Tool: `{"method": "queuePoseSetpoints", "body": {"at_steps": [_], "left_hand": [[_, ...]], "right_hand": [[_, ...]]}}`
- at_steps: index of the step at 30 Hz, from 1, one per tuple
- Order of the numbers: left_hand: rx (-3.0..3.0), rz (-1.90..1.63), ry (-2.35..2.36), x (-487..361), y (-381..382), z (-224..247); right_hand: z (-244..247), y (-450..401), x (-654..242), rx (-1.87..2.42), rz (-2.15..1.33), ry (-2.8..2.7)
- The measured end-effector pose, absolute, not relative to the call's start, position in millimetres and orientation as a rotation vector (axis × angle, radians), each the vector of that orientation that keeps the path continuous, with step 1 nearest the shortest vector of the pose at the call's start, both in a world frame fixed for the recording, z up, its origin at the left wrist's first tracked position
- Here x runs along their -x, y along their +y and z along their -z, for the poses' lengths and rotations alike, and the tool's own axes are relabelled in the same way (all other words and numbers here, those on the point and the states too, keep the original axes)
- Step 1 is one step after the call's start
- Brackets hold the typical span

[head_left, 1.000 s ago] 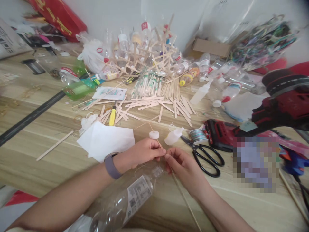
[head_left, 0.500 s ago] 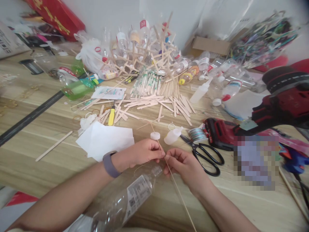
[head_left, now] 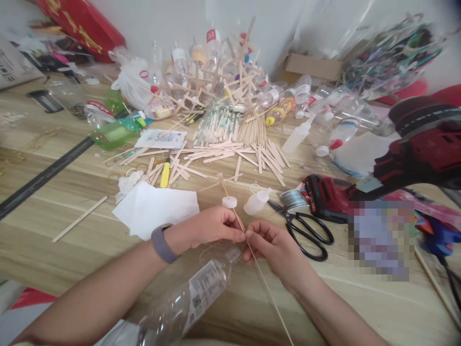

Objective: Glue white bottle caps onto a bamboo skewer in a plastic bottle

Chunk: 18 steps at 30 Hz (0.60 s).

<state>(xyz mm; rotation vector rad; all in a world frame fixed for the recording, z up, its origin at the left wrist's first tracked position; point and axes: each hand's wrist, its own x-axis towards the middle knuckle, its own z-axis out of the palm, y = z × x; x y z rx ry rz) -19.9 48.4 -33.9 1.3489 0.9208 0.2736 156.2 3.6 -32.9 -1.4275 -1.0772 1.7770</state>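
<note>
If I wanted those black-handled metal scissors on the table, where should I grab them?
Probably by the looped black handles of the metal scissors, from the near right: they lie flat beside the right hand, loops facing that side, blades pointing away toward the small translucent white bottle.

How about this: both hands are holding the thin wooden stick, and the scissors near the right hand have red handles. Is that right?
Not quite: the handles aren't red, they're black. The head view shows both the left hand and the right hand holding the thin wooden stick, and the scissors near the right hand have black handles.
</note>
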Motion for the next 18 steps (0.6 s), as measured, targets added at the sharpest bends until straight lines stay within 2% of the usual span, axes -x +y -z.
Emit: {"method": "queuePoseSetpoints", "body": {"at_steps": [14, 18], "left_hand": [[-1.235, -0.314, 0.961, 16, 46, 31], [-1.205, -0.309, 0.962, 15, 45, 32]], "right_hand": [[33, 6, -157, 1.439, -1.759, -1.013], [30, 9, -166, 1.493, -1.524, -1.138]]}}
